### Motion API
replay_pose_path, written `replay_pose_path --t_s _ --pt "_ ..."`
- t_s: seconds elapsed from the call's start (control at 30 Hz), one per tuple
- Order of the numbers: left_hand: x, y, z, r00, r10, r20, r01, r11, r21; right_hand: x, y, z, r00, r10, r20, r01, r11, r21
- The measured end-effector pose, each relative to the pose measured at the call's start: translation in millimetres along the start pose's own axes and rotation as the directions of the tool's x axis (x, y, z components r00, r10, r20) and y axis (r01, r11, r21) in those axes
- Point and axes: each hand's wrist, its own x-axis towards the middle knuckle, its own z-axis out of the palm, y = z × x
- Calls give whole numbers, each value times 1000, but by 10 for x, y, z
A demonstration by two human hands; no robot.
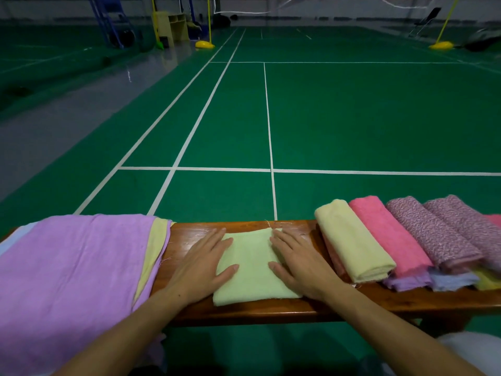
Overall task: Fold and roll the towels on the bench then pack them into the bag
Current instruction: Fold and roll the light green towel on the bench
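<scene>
Wooden counter (187,240) at the edge of a green court. A folded pale green towel (250,267) lies flat at its middle, directly in front of the person.

Left hand (202,263): flat, fingers straight and together, pressing the towel's left edge; palm mostly on the bare wood, fingertips and thumb on cloth. Right hand (296,263): flat likewise, fingers extended, lying over the towel's right edge. Neither hand grips anything; both only press.

The towel sits between the two hands, each about equally near. It is a near-rectangular pad, long axis running from the near edge of the counter to the far edge, away from the person. Judged: this is smoothing after a fold, and rolling comes next. A roll would likely start at the near short edge and travel along that axis toward the far edge, both hands sharing it.

To the left, a stack of flat towels (73,270), purple on top, yellow beneath, drapes over the counter's front. To the right, a row of rolled towels (406,234): yellow, pink, two patterned mauve, with more cloth under them.

No bag in view.
</scene>
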Motion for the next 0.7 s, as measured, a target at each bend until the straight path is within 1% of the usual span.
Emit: replay_pose_path --t_s 0.07,0.1,0.17,0.2,0.27,0.33,0.4,0.5,0.57,0.7 --pt "-92 -12 -60 999 25 -35 -29 992 -124 -104 1 -64 996 -69 -57 73 995 67" --pt "-141 -6 -97 1000 18 -15 -21 973 -230 -162 -7 -85 993 -100 -59 106 988 115" --pt "-219 21 -168 998 -5 60 31 890 -456 -275 -18 -90 989 -146 -23 148 974 174" --pt "-246 29 -201 996 1 94 48 857 -512 -322 -14 -88 987 -163 4 160 971 175" --pt "-288 31 -248 985 28 173 61 868 -493 -376 8 -83 982 -181 51 172 974 145" --pt "-296 30 -258 965 58 256 52 913 -404 -389 29 -95 980 -187 67 178 977 116" --pt "-284 49 -236 956 84 282 0 959 -283 -377 33 -101 979 -195 56 190 978 85" --pt "-246 70 -213 959 143 243 -110 984 -143 -329 36 -96 978 -205 34 205 979 19" --pt "-210 49 -224 960 167 224 -145 983 -114 -293 33 -101 979 -201 34 201 979 -17" --pt "-176 -58 -212 972 182 148 -170 981 -90 -248 41 -82 984 -177 3 177 984 -6"
